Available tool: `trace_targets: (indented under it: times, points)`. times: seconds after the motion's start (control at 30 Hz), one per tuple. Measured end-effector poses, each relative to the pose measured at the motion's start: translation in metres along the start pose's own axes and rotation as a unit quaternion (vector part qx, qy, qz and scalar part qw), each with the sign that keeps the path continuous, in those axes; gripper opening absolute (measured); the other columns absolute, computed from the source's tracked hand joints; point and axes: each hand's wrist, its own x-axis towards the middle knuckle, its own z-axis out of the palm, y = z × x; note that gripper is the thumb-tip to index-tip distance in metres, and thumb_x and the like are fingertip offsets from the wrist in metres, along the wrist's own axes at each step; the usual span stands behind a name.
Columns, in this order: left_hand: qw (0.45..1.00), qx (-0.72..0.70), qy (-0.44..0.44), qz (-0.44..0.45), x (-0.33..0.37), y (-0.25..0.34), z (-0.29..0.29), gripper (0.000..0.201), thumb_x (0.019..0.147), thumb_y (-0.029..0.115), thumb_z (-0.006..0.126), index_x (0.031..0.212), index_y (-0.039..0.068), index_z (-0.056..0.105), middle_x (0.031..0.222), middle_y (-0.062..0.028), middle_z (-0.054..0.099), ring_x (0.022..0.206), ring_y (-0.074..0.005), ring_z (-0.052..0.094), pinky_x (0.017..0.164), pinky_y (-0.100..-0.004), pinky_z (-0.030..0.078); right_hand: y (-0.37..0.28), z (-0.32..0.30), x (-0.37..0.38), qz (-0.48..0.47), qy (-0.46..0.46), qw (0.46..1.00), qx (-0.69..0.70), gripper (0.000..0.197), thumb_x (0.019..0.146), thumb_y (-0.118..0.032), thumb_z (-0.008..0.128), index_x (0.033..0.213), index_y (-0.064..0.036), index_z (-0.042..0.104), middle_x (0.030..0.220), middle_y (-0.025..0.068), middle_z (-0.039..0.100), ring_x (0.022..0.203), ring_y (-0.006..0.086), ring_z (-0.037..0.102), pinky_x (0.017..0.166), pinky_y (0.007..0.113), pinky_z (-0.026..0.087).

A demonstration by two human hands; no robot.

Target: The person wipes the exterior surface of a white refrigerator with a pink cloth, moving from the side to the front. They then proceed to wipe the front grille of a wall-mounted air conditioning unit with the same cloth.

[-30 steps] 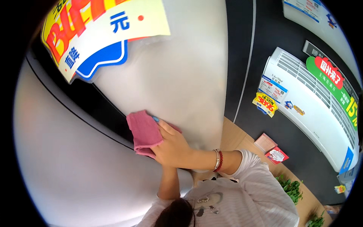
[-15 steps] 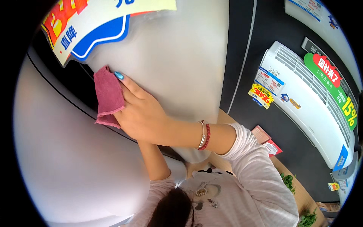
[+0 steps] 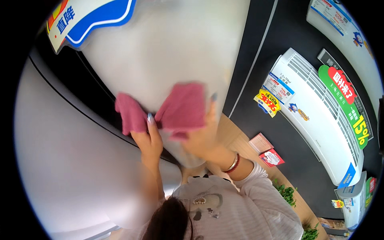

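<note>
A dark pink cloth is spread between both my hands in front of a tall pale grey appliance door. My left hand pinches the cloth's left part, fingers closed on it. My right hand grips the right part from behind; the cloth hides most of its fingers, and a red bangle sits on that wrist. The picture is blurred with motion.
A second silver-grey curved door fills the left, split from the first by a dark gap. A blue, white and yellow sign sticks to the door top. White air conditioner units with stickers hang on a black wall at right; wooden floor below.
The cloth was pressed flat on the door under my right hand alone, sliding up and left. Now it is off the surface and held by both hands.
</note>
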Motion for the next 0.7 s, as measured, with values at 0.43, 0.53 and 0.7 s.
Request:
trace_targets:
  times: [0.43,0.53,0.7]
  points:
    - [0.930,0.259,-0.085,0.247,0.028,0.067,0.084,0.033,0.074,0.016,0.060,0.104,0.004,0.055,0.108,-0.0151,0.051,0.100,-0.0341,0.045,0.086,-0.0483,0.032,0.101,-0.031,0.040,0.163,0.260,0.950,0.051,0.010,0.075,-0.005,0.056,0.079,0.0035,0.055,0.080,0.0201,0.053,0.078,0.0380,0.048,0.070,0.041,0.037]
    - [0.906,0.287,-0.146,0.273,0.002,0.054,0.085,0.041,0.073,0.017,0.061,0.111,0.006,0.052,0.114,-0.0142,0.049,0.105,-0.0357,0.044,0.091,-0.0492,0.030,0.114,-0.017,0.009,0.179,0.229,0.955,0.054,0.011,0.077,-0.006,0.054,0.082,0.0039,0.054,0.082,0.0218,0.054,0.078,0.0398,0.049,0.071,0.043,0.037]
    - [0.914,0.254,-0.259,0.183,-0.063,0.032,0.082,0.046,0.072,0.015,0.059,0.115,0.003,0.049,0.117,-0.0178,0.047,0.107,-0.0385,0.043,0.091,-0.0507,0.029,0.120,0.002,-0.060,0.302,0.143,0.931,0.148,0.017,0.077,-0.008,0.054,0.089,0.0051,0.054,0.087,0.0235,0.054,0.080,0.0409,0.049,0.072,0.042,0.039]
